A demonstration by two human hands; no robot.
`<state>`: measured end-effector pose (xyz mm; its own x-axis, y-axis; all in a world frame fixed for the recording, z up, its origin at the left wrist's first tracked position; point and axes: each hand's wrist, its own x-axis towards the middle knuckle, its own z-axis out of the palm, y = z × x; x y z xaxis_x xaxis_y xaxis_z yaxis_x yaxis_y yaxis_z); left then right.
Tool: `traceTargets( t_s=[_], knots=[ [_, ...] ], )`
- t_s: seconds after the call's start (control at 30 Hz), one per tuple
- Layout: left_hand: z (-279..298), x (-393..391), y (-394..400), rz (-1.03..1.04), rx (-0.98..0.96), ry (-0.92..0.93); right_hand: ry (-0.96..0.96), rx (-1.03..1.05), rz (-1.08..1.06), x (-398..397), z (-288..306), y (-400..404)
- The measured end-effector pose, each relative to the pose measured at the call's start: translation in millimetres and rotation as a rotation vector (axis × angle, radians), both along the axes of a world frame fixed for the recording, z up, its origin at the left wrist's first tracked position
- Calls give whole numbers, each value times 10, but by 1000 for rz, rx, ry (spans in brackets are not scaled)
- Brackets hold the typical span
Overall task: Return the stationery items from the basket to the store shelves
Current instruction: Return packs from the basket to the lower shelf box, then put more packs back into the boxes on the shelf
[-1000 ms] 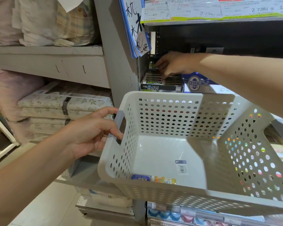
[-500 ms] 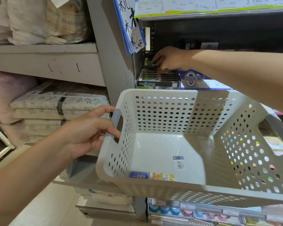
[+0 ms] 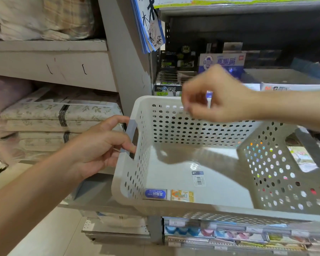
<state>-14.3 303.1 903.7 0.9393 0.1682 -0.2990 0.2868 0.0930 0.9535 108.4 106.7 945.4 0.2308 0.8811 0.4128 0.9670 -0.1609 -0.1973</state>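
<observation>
Head camera: a person's left hand (image 3: 100,145) grips the side handle of a white perforated basket (image 3: 201,124), holding it level in front of a stationery shelf (image 3: 284,78). The right hand (image 3: 216,95), blurred by motion, hangs over the basket's far rim with its fingers curled loosely; no item can be made out in them, though the blur leaves that uncertain. Two small packets remain in the basket, lying against the near wall: a blue eraser packet (image 3: 155,194) and, just beside it, an orange-and-yellow packet (image 3: 182,195). A barcode sticker (image 3: 198,179) sits on the basket floor. On the shelf behind stand dark boxes (image 3: 167,84) and a blue-and-white display carton (image 3: 224,61). The risk from here looks twofold: the one-handed grip could let the basket tip, sliding the packets about, and the flat packets pressed to the wall may be awkward to pinch.
</observation>
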Motion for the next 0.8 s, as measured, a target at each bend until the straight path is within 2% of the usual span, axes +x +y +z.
traceTargets(
  t_s=[0.13,0.3,0.53,0.8],
  knots=[
    [-96,17,57,-13,16,5,65,-419,-58,-206,-508,105],
    [-116,9,3,-15,1,4,223,-697,-102,-374,-1026,422],
    [-191,58,72,-45,25,28,219,-847,-195,-534,-1411,692],
    [-173,50,75,-113,-27,37,258,-841,-257,-613,-1563,729]
  ],
)
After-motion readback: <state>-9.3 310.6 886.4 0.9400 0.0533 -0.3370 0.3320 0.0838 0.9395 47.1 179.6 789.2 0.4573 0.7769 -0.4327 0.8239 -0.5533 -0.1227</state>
